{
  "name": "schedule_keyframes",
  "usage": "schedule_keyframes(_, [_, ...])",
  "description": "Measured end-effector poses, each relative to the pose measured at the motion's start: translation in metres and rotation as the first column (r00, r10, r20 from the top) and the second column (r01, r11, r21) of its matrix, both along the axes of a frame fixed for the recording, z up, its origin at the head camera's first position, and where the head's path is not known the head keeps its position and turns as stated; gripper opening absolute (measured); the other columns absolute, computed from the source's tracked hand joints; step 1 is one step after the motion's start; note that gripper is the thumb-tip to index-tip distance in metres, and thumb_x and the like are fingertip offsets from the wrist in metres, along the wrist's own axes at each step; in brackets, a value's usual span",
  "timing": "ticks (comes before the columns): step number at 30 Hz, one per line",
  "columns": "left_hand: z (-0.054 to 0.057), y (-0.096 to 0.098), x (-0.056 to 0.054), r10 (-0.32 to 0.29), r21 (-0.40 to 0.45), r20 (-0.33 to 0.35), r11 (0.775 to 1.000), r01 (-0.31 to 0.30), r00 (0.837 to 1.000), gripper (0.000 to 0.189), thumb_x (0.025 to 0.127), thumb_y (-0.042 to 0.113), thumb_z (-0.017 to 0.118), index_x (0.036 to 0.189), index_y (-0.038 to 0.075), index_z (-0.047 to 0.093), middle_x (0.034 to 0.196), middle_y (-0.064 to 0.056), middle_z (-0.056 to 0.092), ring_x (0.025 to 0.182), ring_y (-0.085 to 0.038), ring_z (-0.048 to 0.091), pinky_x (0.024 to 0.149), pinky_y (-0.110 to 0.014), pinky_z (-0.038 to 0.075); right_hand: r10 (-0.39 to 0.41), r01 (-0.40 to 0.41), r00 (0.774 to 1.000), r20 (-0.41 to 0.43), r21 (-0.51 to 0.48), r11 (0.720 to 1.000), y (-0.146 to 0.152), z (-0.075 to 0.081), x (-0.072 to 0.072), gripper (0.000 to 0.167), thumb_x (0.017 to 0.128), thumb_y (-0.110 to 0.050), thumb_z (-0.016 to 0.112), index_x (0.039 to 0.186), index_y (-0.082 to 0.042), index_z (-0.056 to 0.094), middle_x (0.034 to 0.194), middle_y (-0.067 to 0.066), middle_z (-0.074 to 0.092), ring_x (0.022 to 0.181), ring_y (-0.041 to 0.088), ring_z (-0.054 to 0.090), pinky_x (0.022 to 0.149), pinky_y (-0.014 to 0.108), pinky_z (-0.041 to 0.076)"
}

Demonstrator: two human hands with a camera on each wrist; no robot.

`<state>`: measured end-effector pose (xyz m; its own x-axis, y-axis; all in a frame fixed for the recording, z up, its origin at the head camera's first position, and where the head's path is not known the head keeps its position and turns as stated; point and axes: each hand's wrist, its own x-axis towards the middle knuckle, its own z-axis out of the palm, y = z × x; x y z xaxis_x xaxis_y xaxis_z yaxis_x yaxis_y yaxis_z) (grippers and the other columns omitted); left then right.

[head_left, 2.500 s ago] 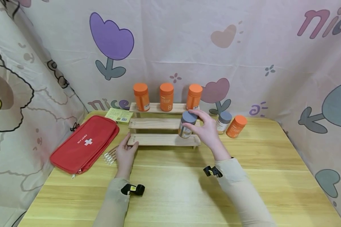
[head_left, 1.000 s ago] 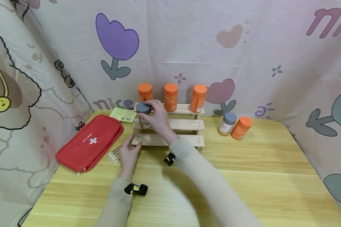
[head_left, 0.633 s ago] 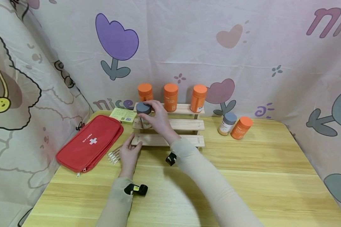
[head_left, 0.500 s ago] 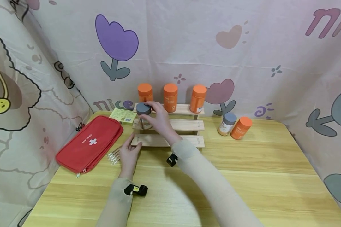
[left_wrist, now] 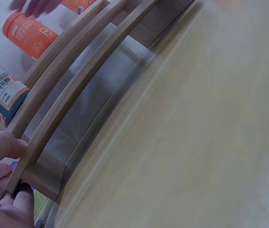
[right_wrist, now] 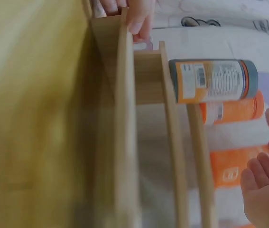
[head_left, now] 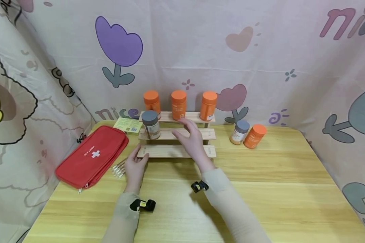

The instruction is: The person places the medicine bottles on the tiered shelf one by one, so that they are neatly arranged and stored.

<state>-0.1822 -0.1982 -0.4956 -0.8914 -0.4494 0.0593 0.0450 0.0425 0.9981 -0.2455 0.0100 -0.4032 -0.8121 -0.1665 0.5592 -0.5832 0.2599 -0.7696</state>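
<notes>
A three-tier wooden shelf (head_left: 170,151) stands at the back of the table. My left hand (head_left: 135,168) grips the left end of its lowest tier, thumb on top and fingers beneath, as the left wrist view shows. On the left of the middle tier a grey-capped bottle (head_left: 152,126) stands upright. To its right, my right hand (head_left: 191,140) hovers before the middle tier with fingers spread, holding nothing; the right wrist view shows it apart from the bottle. Three orange bottles (head_left: 178,106) stand in a row on the top tier.
Right of the shelf stand another grey-capped bottle (head_left: 239,132) and an orange bottle (head_left: 254,136), side by side on the table. At left lie a red first-aid pouch (head_left: 92,158), a green-yellow card or packet (head_left: 128,125) and several cotton swabs (head_left: 119,169). A patterned cloth hangs behind.
My right hand carried the grey-capped bottle leftward along the shelf to the middle tier's left end, then let go and drew back to the right. My left hand kept its hold.
</notes>
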Motion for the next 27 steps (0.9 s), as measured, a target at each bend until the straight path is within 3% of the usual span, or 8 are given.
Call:
schedule_keyframes(6, [-0.001, -0.001, 0.0, 0.0, -0.002, 0.019, 1.0, 0.0, 1.0, 0.057, 0.088, 0.01, 0.07, 0.14, 0.01, 0.049, 0.147, -0.003, 0.042, 0.136, -0.013, 0.033, 0.108, -0.033, 0.033, -0.058, 0.059, 0.998, -0.036, 0.019, 0.998, 0.034, -0.022, 0.013, 0.036, 0.084, -0.009, 0.074, 0.118, 0.0, 0.062, 0.127, 0.011, 0.056, 0.117, 0.022, 0.052, 0.099, 0.032, 0.043])
schedule_keyframes(12, [-0.002, 0.0, 0.0, -0.004, -0.001, 0.018, 1.0, 0.004, 1.0, 0.057, 0.088, 0.01, 0.07, 0.14, 0.01, 0.049, 0.146, -0.001, 0.043, 0.134, -0.012, 0.035, 0.106, -0.033, 0.035, -0.161, 0.167, 0.983, -0.084, 0.065, 0.984, 0.075, -0.031, 0.014, 0.037, 0.083, -0.006, 0.075, 0.117, 0.0, 0.062, 0.125, 0.015, 0.057, 0.116, 0.024, 0.053, 0.099, 0.037, 0.043])
schedule_keyframes(20, [-0.002, 0.0, -0.001, -0.001, -0.019, 0.018, 1.0, 0.002, 1.0, 0.057, 0.087, 0.011, 0.071, 0.14, 0.009, 0.049, 0.147, -0.003, 0.042, 0.136, -0.014, 0.034, 0.108, -0.033, 0.032, -0.333, 0.339, 0.94, -0.073, 0.112, 0.934, 0.13, -0.035, 0.011, 0.045, 0.082, -0.005, 0.075, 0.122, 0.004, 0.058, 0.128, 0.019, 0.055, 0.118, 0.03, 0.051, 0.1, 0.043, 0.042])
schedule_keyframes(27, [-0.003, -0.001, -0.002, -0.002, -0.021, 0.015, 1.0, 0.002, 1.0, 0.057, 0.088, 0.012, 0.07, 0.14, 0.01, 0.049, 0.146, -0.003, 0.042, 0.135, -0.014, 0.034, 0.108, -0.033, 0.032, -0.47, 0.476, 0.88, -0.076, 0.168, 0.863, 0.167, -0.029, -0.005, 0.05, 0.082, -0.007, 0.075, 0.127, 0.002, 0.055, 0.135, 0.019, 0.051, 0.126, 0.034, 0.045, 0.106, 0.045, 0.034])
